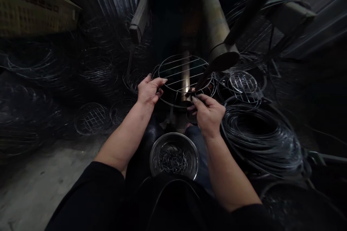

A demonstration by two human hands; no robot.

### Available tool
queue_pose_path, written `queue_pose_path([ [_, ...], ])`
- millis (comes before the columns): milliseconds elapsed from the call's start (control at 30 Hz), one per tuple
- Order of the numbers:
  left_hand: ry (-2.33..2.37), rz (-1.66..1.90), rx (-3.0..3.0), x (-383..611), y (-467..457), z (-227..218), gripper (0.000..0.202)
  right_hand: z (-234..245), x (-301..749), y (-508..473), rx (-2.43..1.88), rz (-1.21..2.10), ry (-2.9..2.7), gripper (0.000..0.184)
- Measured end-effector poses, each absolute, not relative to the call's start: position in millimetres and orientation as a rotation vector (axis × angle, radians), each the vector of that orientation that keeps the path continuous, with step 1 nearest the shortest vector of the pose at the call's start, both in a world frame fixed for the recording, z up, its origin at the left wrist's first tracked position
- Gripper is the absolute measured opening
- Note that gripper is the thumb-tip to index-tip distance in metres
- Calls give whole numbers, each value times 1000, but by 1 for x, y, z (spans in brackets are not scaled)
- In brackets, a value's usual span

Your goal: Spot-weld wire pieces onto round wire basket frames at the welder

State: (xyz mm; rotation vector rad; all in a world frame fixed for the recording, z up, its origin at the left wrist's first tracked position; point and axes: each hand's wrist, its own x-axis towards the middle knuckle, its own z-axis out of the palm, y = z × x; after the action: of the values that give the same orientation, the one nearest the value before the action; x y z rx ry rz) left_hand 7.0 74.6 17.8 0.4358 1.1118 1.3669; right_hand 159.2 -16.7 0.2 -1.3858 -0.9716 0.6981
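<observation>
My left hand [151, 89] grips the left rim of a round wire rack [173, 73], thumb on top and fingers curled below. The rack is a wire ring with several parallel bars, and a second wire ring shows beneath it. My right hand [208, 111] is closed in a pinch at the rack's near right edge, beside a small copper tip [193, 89]. What its fingertips hold is too small and dark to make out. A brass-coloured rod [185, 75] runs under the rack. Below my hands, a metal bowl [153, 155] holds many short wire pieces [173, 159].
A thick metal cylinder [217, 18] with a dark slanting bar juts toward me above the rack. A large wire coil [260, 137] lies at right, with another wire rack [244, 85] behind it. Stacked wire rings [100, 68] and a yellow crate [35, 7] stand at left.
</observation>
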Motion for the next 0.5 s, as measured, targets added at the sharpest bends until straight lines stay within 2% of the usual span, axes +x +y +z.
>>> queue_pose_path([
  [200, 1129, 1369, 384, 7, 74, 18, 81, -11, 167, -24, -1480, 563, -1158, 19],
  [500, 1154, 1320, 443, 8, 75, 14, 52, -5, 168, -20, -1479, 613, -1231, 14],
])
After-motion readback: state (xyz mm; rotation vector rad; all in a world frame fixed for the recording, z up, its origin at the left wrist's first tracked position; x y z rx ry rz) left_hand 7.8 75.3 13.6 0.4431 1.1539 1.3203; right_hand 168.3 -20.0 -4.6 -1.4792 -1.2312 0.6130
